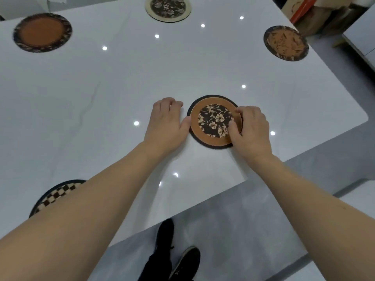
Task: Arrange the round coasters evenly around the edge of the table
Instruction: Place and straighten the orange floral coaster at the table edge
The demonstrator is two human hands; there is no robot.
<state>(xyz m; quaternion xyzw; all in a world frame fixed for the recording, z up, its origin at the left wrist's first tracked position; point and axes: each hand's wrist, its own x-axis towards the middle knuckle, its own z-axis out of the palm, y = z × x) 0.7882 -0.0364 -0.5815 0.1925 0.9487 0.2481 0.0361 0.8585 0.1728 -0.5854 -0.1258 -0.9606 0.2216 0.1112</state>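
Between both hands, near the white table's (203,63) right-hand edge: floral coaster (214,121), round, flat, tan ring around a dark centre printed with pale flowers, thin black rim. Appears to sit on a second dark disc showing at its outer edge; whether one piece or two cannot be told. Right hand (251,130) pinching the coaster's right edge, thumb on top, fingers curled over the rim, narrow grip. Left hand (166,122) just left of the coaster, palm down on the table, fingers loosely bent, thumb tip touching the rim, holding nothing.

Coasters counted: five, all round and flat. Farther across the table from the floral coaster: orange coaster (42,32) with dark patterned, fringed border, far left; cream-rimmed coaster (168,8) with dark flower print, at the far edge; leaf-print coaster (286,43), brown on dark, far right near the corner. Nearer than the floral coaster, to its left: checkered coaster (56,194), cream and brown squares, dark rim, partly hidden under the left forearm.

Table surface glossy, smooth, faintly veined, rounded corner, dotted with small bright light reflections. Two dark shoes (176,252) on grey floor below the near edge.
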